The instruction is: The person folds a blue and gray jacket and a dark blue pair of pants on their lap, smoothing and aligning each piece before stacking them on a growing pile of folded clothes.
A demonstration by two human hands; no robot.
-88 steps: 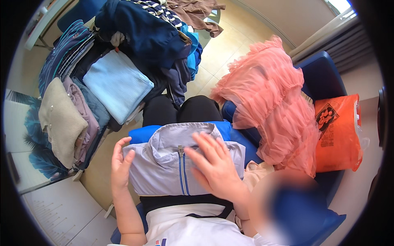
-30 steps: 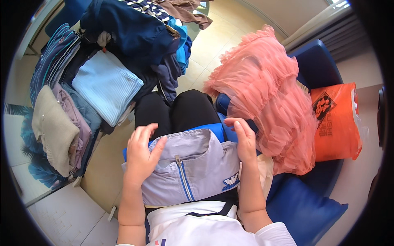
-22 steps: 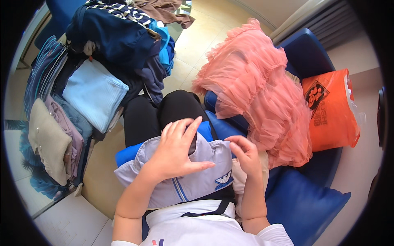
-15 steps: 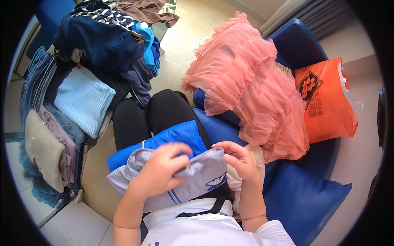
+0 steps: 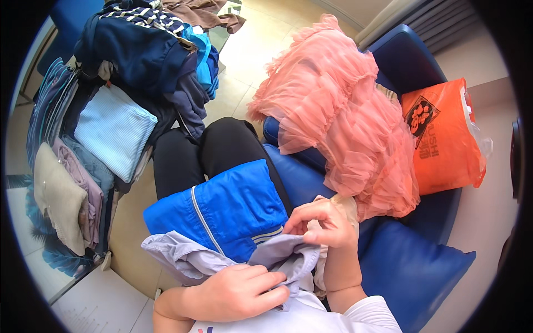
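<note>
Head view, and both hands are busy with the pale lavender-grey thin fabric jacket (image 5: pixel 186 261), which lies crumpled close against the white shirt (image 5: pixel 333 319)! Right hand (image 5: pixel 327 222) has its raised edge pinched between thumb and fingers. Left hand (image 5: pixel 239 291) sits lower, its bent fingers grasping bunched cloth, the thumb hidden from us. Just beyond the jacket, across the black-trousered legs (image 5: pixel 227 144), lies a bright blue folded garment (image 5: pixel 239 194) with pale stripes. Over to the right, ruffled coral-pink tulle (image 5: pixel 350 116) spills across a dark blue chair (image 5: pixel 408 58), an orange plastic bag (image 5: pixel 449 158) beside it. Away on the left, a light blue ribbed folded cloth (image 5: pixel 116 133) and a beige knit garment (image 5: pixel 55 194) top their piles.
</note>
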